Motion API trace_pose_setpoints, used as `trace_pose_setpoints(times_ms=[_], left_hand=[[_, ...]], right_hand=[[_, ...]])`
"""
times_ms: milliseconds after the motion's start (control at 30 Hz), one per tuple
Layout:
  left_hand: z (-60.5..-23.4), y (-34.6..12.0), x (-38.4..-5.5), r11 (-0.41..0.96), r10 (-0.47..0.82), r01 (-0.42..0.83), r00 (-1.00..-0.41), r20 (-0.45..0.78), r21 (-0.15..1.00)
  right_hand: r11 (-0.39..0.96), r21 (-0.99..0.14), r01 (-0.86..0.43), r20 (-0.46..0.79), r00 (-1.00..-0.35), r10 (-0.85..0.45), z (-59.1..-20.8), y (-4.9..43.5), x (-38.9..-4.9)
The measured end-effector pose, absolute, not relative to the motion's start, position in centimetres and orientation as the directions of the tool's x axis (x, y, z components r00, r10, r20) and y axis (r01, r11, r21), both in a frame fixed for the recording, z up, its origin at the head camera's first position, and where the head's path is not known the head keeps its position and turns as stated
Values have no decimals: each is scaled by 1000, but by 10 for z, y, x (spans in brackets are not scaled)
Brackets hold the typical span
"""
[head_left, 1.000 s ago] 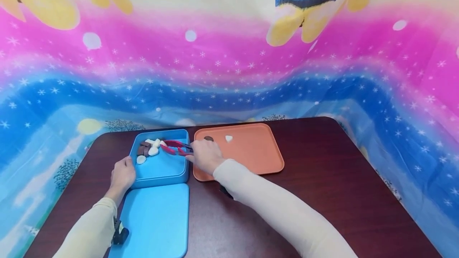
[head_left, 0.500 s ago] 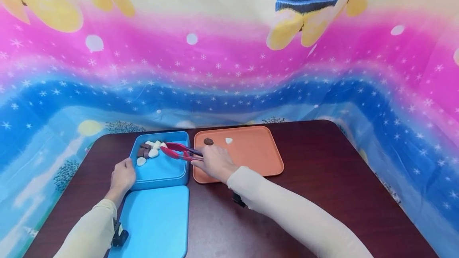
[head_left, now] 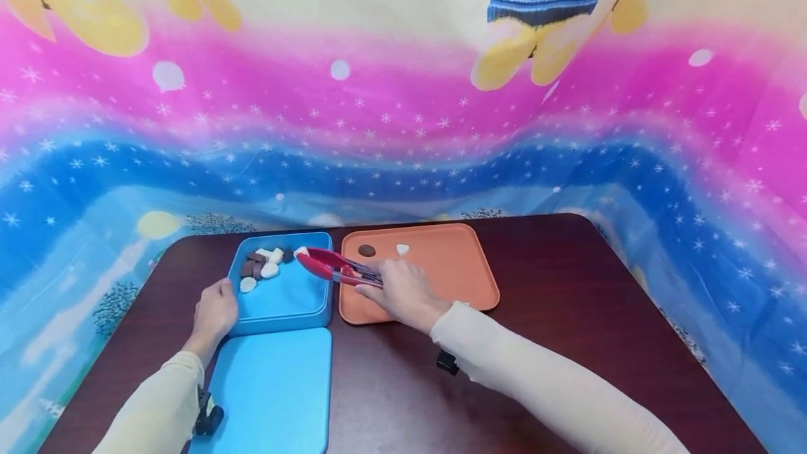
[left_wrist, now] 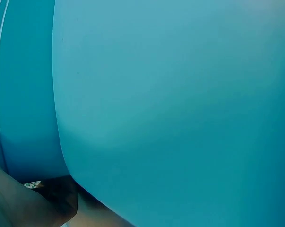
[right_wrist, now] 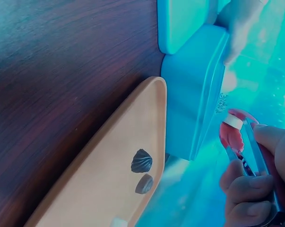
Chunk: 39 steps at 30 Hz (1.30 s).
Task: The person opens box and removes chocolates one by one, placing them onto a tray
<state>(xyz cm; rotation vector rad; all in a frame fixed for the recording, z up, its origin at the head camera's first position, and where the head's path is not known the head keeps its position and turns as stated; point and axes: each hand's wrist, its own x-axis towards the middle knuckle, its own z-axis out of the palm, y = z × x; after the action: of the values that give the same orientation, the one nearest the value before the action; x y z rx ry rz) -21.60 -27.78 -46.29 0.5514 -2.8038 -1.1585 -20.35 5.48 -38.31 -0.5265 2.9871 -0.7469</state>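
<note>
My right hand (head_left: pixel 410 293) holds red-tipped tongs (head_left: pixel 324 263). A white chocolate (right_wrist: pixel 233 121) is pinched between their tips, over the right side of the blue box (head_left: pixel 284 300) in the head view. Inside the box, brown chocolates (head_left: pixel 252 268) and white chocolates (head_left: pixel 270 270) lie clustered at the back left; one dark piece (head_left: pixel 288 255) sits slightly apart. My left hand (head_left: pixel 216 308) grips the box's left wall near the front corner. In the left wrist view, blue surfaces fill most of the frame and only part of that hand (left_wrist: pixel 26 203) shows.
An orange tray (head_left: pixel 447 265) stands right of the box, bearing a dark chocolate (head_left: pixel 367 250) and a white piece (head_left: pixel 402 249). The right wrist view shows a shell-shaped dark chocolate (right_wrist: pixel 142 161) there too. A flat blue lid (head_left: pixel 271 391) lies in front of the box.
My right hand has moved right and toward me with the tongs. The white chocolate has come away from the pile in their tips. My left hand stays on the box.
</note>
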Motion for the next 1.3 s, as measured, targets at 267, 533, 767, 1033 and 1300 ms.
trace_pose_setpoints(times_ms=[267, 533, 767, 1033, 1300], left_hand=[[-464, -277, -217, 674, -343, -294, -937, -65, 678], [-462, -277, -217, 672, -341, -302, -937, -80, 676], [-462, -279, -217, 680, -335, -299, -939, -79, 670], [-463, -280, -217, 678, -337, -301, -938, -81, 671], [-462, -278, -218, 673, -347, -306, -935, -78, 673]], right_hand=[[812, -471, -345, 105, -936, -337, -381, 70, -197], [780, -533, -328, 116, -941, -317, -384, 93, -186], [781, -559, -278, 124, -959, -253, -388, 115, -176], [792, -561, -241, 108, -970, -219, -399, 137, -168], [793, -564, -231, 74, -970, -230, -404, 161, -165]])
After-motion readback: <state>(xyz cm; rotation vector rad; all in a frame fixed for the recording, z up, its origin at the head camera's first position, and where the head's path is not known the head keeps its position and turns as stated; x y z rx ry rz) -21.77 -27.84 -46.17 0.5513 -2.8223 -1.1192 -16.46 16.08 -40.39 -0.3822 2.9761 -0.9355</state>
